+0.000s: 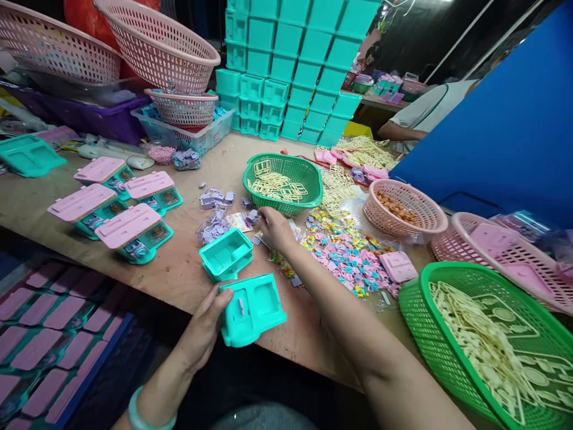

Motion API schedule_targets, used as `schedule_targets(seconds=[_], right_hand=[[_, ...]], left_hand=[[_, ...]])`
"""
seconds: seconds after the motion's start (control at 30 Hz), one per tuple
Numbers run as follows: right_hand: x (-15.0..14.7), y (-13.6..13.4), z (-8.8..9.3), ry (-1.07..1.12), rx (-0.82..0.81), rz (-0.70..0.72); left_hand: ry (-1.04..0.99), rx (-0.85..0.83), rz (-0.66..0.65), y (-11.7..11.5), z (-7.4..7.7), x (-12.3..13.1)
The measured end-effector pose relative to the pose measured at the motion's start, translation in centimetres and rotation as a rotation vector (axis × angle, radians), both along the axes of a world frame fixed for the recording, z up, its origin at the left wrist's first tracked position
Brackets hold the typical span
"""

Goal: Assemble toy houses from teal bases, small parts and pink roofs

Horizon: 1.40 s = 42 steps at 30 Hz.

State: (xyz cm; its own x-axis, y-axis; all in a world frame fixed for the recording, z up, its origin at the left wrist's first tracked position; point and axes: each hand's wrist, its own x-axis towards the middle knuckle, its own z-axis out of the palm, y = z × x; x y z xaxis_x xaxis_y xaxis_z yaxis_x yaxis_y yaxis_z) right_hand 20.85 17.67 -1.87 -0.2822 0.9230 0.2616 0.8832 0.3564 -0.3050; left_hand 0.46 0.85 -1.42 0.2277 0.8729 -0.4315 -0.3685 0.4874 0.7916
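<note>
My left hand [208, 322] grips a teal plastic toy case [253, 310] at its left side, over the table's front edge. A small pale purple piece stands in the case's left recess. Just behind it, another teal case [227, 254] sits on the table. My right hand [276, 230] is over small purple plastic parts [252, 216], in front of a green basket [286, 206]. Its fingers are curled together at the tips, and whatever they may hold is hidden. More purple parts [217, 224] lie loose and bagged to the left.
Finished-looking pink-lidded teal cases [134, 226] stand at left. Pink and blue small pieces [349, 263] spread at right beside a pink basket [405, 209] and a large green basket [416, 334]. Teal bins [286, 65] are stacked behind; a person's sleeve [430, 107] shows beyond the blue panel [501, 131].
</note>
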Motion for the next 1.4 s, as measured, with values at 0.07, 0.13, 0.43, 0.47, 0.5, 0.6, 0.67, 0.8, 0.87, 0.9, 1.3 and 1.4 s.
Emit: schedule_targets(seconds=[0.07,0.13,0.43,0.47,0.5,0.6,0.67,0.8,0.87,0.9,1.3,1.4], right_hand=[[2.4,-2.5,1.0,0.065,0.044,-0.012],[5.8,-6.1,1.4,0.162,0.094,-0.009],[15.4,-20.3,-3.0,0.110,0.210,-0.435],[15.7,-20.1,-3.3,0.091,0.197,-0.478],[16.1,-19.6,-3.4,0.073,0.180,-0.516],[18.0,-15.9,-2.7,0.034,0.124,-0.614],[19.7,-12.4,-1.9,0.009,0.077,-0.699],[22.8,-6.0,-0.7,-0.007,-0.044,-0.896],[23.6,-4.2,-0.6,0.003,-0.100,-0.962],[23.7,-3.8,-0.6,0.008,-0.115,-0.981],[12.2,-14.4,3.4,0.311,0.221,-0.263],[8.1,-19.1,3.1,0.284,0.241,0.051]], left_hand=[[0.007,0.006,0.002,-0.5,0.1,-0.6],[0.006,-0.006,0.017,-1.0,-0.1,-1.4],[0.036,-0.041,-0.053,-0.8,1.7,2.2],[0.054,-0.027,-0.059,-0.8,2.1,3.0],[0.073,-0.011,-0.069,-0.7,2.4,3.9],[0.127,0.029,-0.128,-0.2,2.8,5.8],[0.151,0.038,-0.162,0.2,2.8,6.6],[0.180,0.072,-0.218,0.8,2.8,7.4],[0.202,0.076,-0.228,1.0,2.9,7.5],[0.210,0.074,-0.221,1.1,2.8,7.5],[0.065,-0.070,-0.191,1.7,1.3,7.2],[0.083,-0.081,-0.237,1.2,1.2,6.6]])
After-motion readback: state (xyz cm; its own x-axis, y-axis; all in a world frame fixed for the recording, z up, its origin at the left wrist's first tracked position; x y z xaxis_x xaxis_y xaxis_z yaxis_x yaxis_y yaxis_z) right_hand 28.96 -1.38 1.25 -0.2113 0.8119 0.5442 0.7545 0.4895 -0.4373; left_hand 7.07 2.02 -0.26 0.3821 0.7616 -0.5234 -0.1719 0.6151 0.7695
